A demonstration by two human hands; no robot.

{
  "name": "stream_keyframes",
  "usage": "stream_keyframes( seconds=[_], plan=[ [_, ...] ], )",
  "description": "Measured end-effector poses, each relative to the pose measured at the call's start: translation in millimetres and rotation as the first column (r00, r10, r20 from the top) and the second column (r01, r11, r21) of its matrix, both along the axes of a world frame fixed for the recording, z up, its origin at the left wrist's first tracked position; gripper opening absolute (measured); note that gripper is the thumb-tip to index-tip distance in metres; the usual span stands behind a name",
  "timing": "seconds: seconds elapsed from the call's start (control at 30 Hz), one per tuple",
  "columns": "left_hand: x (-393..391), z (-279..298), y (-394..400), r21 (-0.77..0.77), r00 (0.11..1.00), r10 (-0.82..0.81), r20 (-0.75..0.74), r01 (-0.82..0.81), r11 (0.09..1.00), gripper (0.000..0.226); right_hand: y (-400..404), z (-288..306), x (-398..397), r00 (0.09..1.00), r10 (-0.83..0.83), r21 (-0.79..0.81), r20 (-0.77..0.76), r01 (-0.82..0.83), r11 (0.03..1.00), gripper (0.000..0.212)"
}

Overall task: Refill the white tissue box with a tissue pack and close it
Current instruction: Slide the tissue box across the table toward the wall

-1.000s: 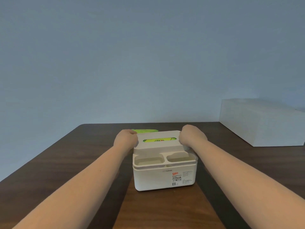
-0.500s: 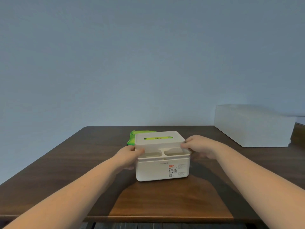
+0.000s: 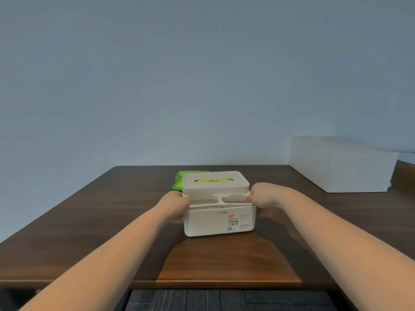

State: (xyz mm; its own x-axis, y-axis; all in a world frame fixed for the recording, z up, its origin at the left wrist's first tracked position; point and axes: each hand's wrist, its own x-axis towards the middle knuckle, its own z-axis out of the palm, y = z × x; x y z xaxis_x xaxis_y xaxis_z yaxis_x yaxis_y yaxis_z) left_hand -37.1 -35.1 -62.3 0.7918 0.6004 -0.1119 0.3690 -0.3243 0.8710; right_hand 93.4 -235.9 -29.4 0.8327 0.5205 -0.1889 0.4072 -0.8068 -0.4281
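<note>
Gripping smooth rectangular white tissue box [image 3: 219, 221], both hands; lid seated.

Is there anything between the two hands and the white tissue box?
Nothing visible does. The left hand rests against the left side of the tissue box and the right hand against its right side, both near the lid. The green pack lies behind the box, out of the way.

White box [image 3: 215, 221], green pack [image 3: 178, 182], prob.
</note>
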Motion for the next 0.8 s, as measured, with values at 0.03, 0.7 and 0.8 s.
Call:
stream_keyframes(
  seconds=[0.03,0.7,0.8],
  plan=[
    [1,-1,-2,-0.022,1.000,0.018,-0.001,-0.018,1.000,0.024,0,1,-1,1.000,-0.006,-0.010,-0.008,0.006,1.000,0.029],
    [-10,-1,-6,0.058,0.996,0.086,0.017,-0.087,0.995,0.026,5,0,-8,0.967,-0.131,0.185,-0.219,0.173,0.967,0.018],
    [-13,-8,-7,0.130,0.995,0.091,0.047,-0.096,0.987,0.035,3,-9,-7,0.942,-0.179,0.302,-0.283,0.265,0.916,0.016]
  ],
)
